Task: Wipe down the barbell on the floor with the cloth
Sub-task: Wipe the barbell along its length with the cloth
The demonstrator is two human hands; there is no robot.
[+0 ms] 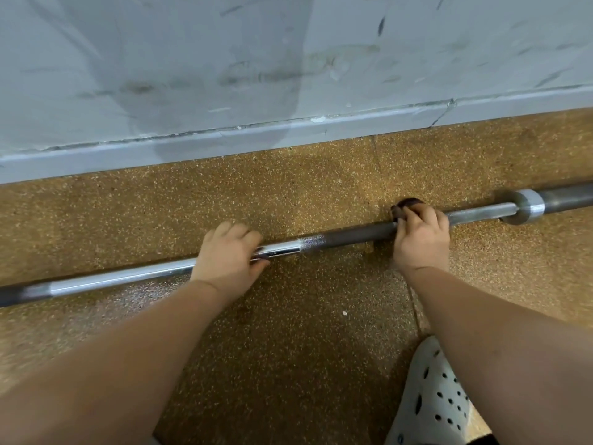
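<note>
A long steel barbell lies on the speckled brown floor, running from the lower left up to the right, with its collar and sleeve at the right edge. My left hand is wrapped around the shiny part of the shaft near the middle. My right hand grips the shaft further right and presses a dark brown cloth onto it. Only a small bunch of the cloth shows above my fingers; the rest is hidden under the hand.
A scuffed grey wall with a skirting board runs just behind the bar. A white perforated clog is at the lower right, under my right forearm. Bare floor lies between my arms.
</note>
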